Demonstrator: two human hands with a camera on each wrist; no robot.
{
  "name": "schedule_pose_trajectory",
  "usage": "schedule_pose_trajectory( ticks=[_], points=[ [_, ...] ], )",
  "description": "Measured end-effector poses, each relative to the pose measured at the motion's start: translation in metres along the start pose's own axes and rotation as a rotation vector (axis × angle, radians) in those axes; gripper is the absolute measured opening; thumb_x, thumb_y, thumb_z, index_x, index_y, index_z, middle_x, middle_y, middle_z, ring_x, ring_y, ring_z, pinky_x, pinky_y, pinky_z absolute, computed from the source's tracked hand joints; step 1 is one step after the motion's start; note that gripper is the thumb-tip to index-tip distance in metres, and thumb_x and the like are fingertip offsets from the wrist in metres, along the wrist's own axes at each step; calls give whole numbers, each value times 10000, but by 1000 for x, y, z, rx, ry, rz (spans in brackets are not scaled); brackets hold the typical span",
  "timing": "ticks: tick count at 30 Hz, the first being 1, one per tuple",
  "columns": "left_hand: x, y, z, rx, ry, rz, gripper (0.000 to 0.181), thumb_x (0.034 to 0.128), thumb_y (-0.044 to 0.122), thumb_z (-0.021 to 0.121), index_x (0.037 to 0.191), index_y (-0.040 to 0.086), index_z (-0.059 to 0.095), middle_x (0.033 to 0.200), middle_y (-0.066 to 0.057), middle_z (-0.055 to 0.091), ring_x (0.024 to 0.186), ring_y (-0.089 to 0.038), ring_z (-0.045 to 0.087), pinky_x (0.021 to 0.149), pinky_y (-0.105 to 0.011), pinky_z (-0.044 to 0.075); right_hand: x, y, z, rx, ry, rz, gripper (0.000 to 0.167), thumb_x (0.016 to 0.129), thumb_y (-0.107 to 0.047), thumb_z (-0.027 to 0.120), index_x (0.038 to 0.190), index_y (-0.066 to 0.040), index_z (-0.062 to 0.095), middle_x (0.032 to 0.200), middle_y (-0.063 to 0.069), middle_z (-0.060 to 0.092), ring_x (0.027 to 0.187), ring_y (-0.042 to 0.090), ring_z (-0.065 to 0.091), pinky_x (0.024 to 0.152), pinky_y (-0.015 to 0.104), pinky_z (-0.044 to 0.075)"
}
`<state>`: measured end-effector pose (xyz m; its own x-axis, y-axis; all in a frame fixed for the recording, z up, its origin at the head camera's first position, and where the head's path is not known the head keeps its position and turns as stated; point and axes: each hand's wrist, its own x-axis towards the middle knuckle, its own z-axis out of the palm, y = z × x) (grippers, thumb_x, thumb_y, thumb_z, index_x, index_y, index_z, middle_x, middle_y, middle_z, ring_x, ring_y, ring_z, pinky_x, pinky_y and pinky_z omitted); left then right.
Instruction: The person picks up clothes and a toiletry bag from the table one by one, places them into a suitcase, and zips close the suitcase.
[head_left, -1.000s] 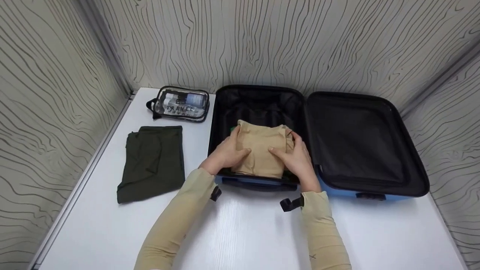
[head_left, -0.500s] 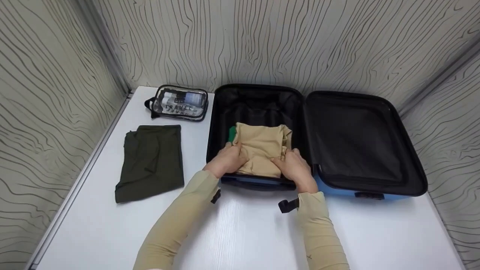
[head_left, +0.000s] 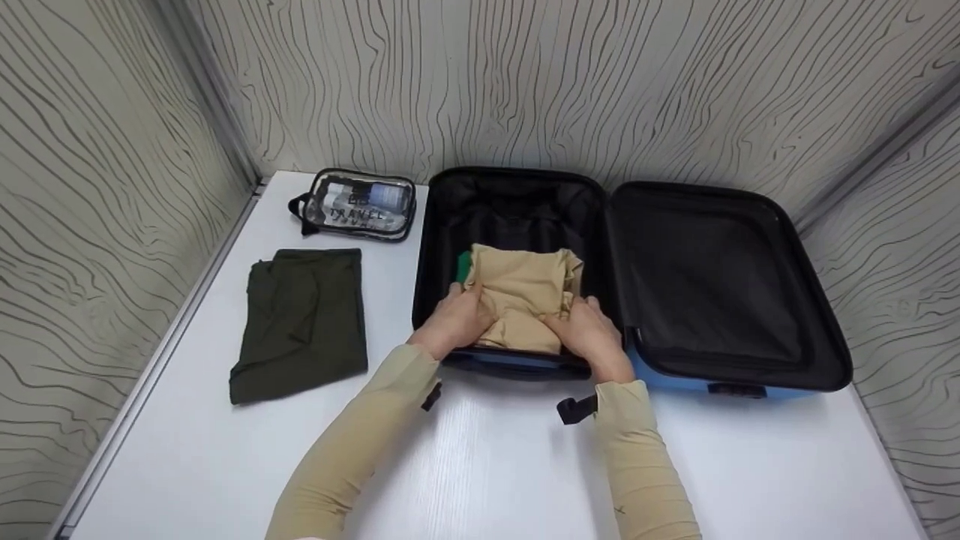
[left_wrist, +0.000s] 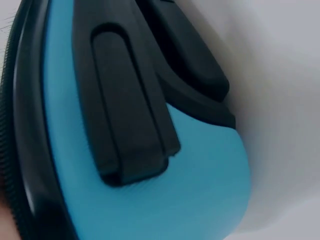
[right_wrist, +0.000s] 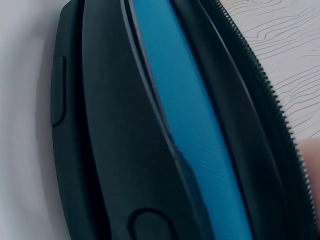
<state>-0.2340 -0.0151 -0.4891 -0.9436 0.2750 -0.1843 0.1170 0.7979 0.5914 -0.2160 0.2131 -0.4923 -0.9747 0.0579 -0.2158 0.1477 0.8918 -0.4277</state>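
Left hand (head_left: 452, 321) and right hand (head_left: 589, 328), half closed, hold the tan cloth (head_left: 523, 277), so press evenly along the near edge of the suitcase (head_left: 517, 172).

A white table (head_left: 480, 457) carries a blue, black-lined suitcase (head_left: 612, 262), opened flat, its two halves side by side toward the far edge. To the left, a dark green garment (head_left: 304, 326) lies loosely folded on the bare surface, apart from the suitcase. Beyond the garment rests a clear, black-trimmed pouch (head_left: 360, 207) printed "TRAVEL," just beside the suitcase's left half.
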Motion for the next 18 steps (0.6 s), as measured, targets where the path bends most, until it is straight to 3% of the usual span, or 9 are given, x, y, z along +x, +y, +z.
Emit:
schedule_pose_trajectory(
  ticks=[2,8,13,18],
  points=[
    [-1,1,-2,-8,3,-11,653,1011,228,555,1599,73,316,1415,-274,406,1079,-395,589,937,-463,506,0,0,-1,13,12,5,763,936,-537,634,1415,48,530,1228,231,508,1056,448,588,877,586,481],
    [-1,3,-13,-34,98,10,671,1003,302,618,1579,67,367,1502,-230,353,1312,-382,439,1065,-446,415,0,-1,-4,37,78,-20,833,902,-558,681,1392,94,511,1228,253,500,1123,444,550,925,564,464],
    [-3,7,-31,-96,151,44,690,1003,336,644,1577,67,371,1543,-203,368,1378,-364,391,1102,-442,377,0,-8,-10,83,135,-31,965,889,-563,707,1525,72,357,1389,286,430,1291,457,422,1061,550,372],
    [-8,6,-52,-128,182,81,703,1014,383,636,1592,105,349,1567,-187,368,1399,-366,391,1118,-466,359,-1,-18,-18,135,199,-52,908,929,-521,677,1559,30,325,1486,275,369,1330,444,367,1097,554,312]
  ],
)
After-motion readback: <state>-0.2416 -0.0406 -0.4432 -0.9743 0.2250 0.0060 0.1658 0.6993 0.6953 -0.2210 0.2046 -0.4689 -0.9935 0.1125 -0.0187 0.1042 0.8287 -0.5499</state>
